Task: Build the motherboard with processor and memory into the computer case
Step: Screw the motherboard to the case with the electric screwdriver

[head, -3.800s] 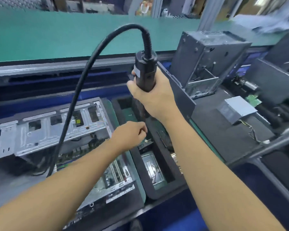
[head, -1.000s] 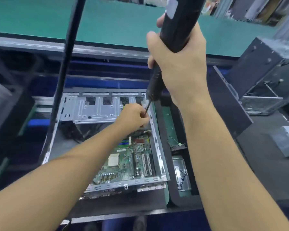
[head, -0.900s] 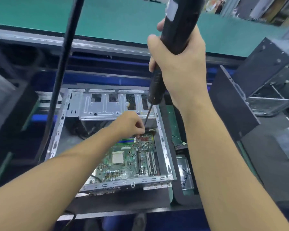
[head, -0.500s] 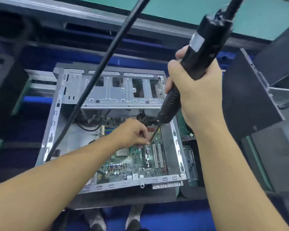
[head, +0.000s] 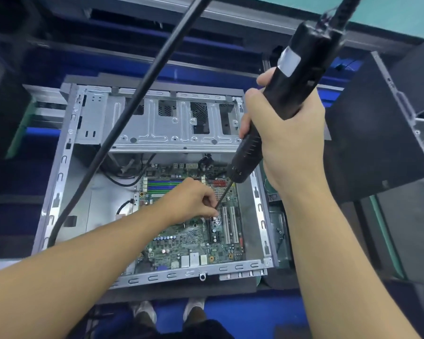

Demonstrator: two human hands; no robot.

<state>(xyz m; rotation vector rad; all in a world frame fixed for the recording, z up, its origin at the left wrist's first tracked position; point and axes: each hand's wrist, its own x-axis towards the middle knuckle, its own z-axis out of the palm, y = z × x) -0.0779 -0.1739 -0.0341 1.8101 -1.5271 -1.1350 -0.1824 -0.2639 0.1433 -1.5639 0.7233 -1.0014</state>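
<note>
Blue framing and a strip of green belt (head: pixel 389 18) run beyond the open computer case (head: pixel 59 172) lying below me. The motherboard (head: pixel 189 238) sits flat inside it, on the case floor. My right hand (head: pixel 291 148) wraps fully round the black electric screwdriver (head: pixel 289 89), which tilts down toward the left. My left hand (head: pixel 191 201) has its fingers curled, pinching the bit (head: pixel 224 195) near its tip, close over the board beside the white slots (head: pixel 230 227).

one case (head: pixel 59 182), one motherboard (head: pixel 189 241), one electric screwdriver (head: pixel 289 89), two hands (head: pixel 189 201) (head: pixel 289 148)
</note>
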